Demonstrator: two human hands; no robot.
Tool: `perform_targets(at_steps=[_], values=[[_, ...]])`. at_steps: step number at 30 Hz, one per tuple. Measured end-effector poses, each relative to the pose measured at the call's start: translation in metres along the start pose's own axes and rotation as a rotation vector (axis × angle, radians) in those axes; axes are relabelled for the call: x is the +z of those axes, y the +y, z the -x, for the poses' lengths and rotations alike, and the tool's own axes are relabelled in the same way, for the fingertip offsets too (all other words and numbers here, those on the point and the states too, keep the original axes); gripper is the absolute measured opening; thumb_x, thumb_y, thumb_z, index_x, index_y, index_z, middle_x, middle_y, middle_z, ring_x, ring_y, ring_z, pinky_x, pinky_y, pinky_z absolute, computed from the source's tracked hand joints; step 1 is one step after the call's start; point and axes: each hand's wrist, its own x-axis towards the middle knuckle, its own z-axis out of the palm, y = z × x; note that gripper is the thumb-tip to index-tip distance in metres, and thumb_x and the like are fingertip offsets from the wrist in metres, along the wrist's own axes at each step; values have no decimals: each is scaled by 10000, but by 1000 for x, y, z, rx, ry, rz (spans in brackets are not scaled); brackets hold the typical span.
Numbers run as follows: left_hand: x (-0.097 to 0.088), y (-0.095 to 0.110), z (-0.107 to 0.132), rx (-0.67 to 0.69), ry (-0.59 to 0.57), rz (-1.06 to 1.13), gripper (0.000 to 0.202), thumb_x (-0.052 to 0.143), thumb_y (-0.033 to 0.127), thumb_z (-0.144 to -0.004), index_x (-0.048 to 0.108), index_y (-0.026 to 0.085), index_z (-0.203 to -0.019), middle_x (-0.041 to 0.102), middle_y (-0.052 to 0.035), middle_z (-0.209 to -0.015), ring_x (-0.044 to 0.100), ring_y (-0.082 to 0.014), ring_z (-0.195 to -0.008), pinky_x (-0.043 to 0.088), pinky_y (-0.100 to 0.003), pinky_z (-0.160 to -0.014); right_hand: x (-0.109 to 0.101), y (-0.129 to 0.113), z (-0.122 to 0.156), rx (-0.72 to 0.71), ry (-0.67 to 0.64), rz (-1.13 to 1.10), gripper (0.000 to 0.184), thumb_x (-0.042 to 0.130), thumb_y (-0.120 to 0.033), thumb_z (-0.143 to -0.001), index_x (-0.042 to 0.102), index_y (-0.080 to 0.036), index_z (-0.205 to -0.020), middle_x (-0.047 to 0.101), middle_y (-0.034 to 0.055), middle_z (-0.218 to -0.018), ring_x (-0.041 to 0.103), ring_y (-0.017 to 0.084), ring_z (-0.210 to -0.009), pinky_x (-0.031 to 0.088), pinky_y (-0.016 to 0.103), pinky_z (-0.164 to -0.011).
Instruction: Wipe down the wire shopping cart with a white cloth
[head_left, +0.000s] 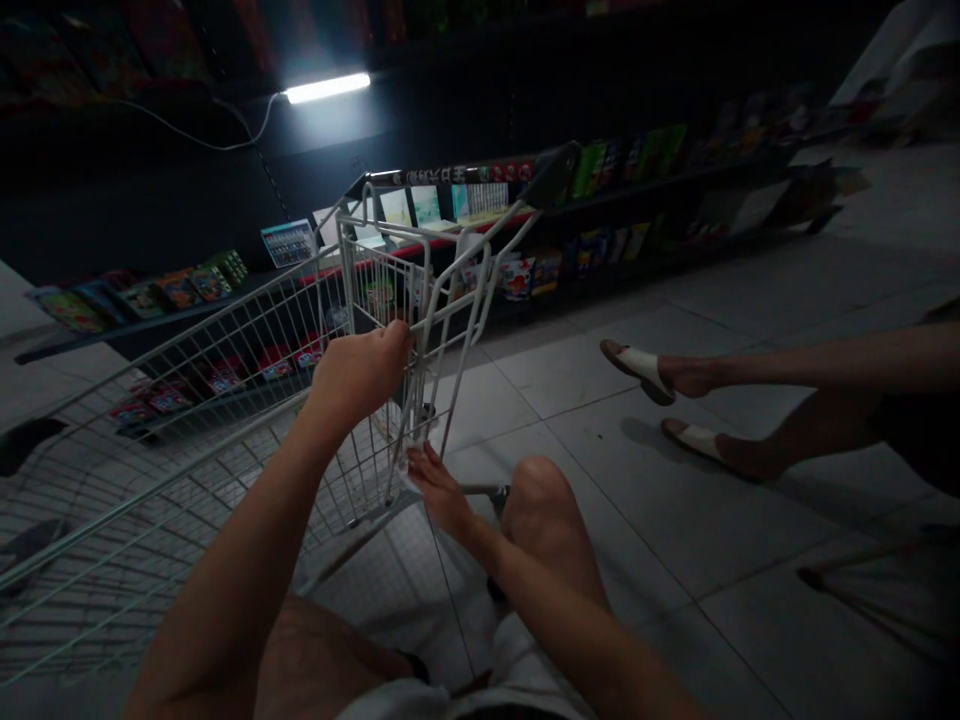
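Note:
A white wire shopping cart (225,340) stands tilted in front of me, its handle end and child-seat flap (420,270) nearest. My left hand (360,375) is closed around a wire of the cart's rear frame. Lower down, my right hand (435,485) reaches to the bottom of the same frame, its fingers pressed against the wires near the cart's base. My bare knee (544,490) is raised just right of that hand.
Another person's legs in white sandals (637,365) stretch in from the right across the grey tiled floor (750,520). A dark low shelf (637,200) of colourful packets runs behind the cart, under a lit tube lamp (328,88).

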Motion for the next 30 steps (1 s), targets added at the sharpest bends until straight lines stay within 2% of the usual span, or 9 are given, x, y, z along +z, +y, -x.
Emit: perform_targets(at_steps=[4, 9, 12, 15, 19, 23, 25, 27, 30], values=[[1, -9, 4, -16, -17, 20, 407, 262, 381, -1016, 584, 185, -1171, 732, -121, -1003, 696, -242, -803, 479, -362, -700, 22, -5, 8, 6, 30, -132, 559, 424, -46, -876, 540, -245, -1386, 575, 73, -1411, 395, 159, -1444, 458, 403, -1146], [0, -16, 8, -34, -14, 15, 393, 278, 378, -1015, 589, 190, -1166, 738, -116, -1023, 696, -231, -820, 468, -346, -703, 25, -10, -41, -55, 124, -154, 478, 437, -96, -929, 536, -221, -1380, 447, 96, -1522, 206, 232, -1525, 372, 523, -1197], [0, -20, 11, -28, -10, 2, 392, 272, 376, -1015, 590, 193, -1150, 739, -108, -1020, 695, -224, -807, 462, -334, -683, 39, -6, -50, -205, 28, -94, 425, 415, -61, -939, 607, -196, -1293, 554, 83, -1433, 199, 194, -1524, 422, 452, -1181], [0, -24, 14, -17, -11, -11, 392, 262, 376, -1015, 584, 201, -1155, 741, -98, -1009, 690, -211, -789, 459, -323, -663, 47, -7, -28, -271, -144, -80, 421, 422, -52, -927, 644, -216, -1244, 634, 55, -1342, 316, 173, -1483, 511, 382, -1120], [-1, -28, 18, -13, -11, -22, 399, 251, 377, -1017, 585, 199, -1140, 739, -96, -1016, 696, -224, -791, 461, -328, -649, 8, -20, -33, -204, -21, -157, 470, 402, -99, -927, 567, -238, -1345, 577, 68, -1410, 370, 204, -1461, 536, 425, -1090], [-2, -30, 21, -15, -3, -29, 387, 257, 379, -1013, 590, 208, -1113, 740, -87, -1006, 700, -226, -773, 461, -322, -637, -70, -23, -132, -192, 350, -56, 509, 443, -165, -924, 479, -288, -1416, 416, 36, -1544, 312, 261, -1489, 385, 545, -1192], [-3, -31, 22, -12, -1, -35, 380, 263, 378, -1012, 590, 210, -1103, 742, -83, -1000, 702, -223, -773, 457, -312, -630, -99, -19, -190, -135, 424, 45, 547, 437, -141, -912, 460, -316, -1430, 341, -8, -1583, 254, 270, -1510, 295, 565, -1234], [-4, -31, 23, 2, 2, -37, 380, 260, 376, -1013, 588, 208, -1102, 742, -83, -1004, 704, -222, -775, 453, -306, -623, -109, -16, -230, -113, 444, 87, 596, 416, -114, -906, 424, -343, -1456, 298, -46, -1597, 210, 264, -1524, 248, 557, -1256], [-5, -33, 24, 17, 14, -39, 388, 246, 373, -1017, 589, 206, -1086, 742, -81, -995, 707, -225, -776, 451, -304, -619, -95, -18, -240, -161, 416, 118, 654, 401, -85, -902, 364, -358, -1495, 256, -67, -1613, 173, 246, -1535, 245, 513, -1273]])
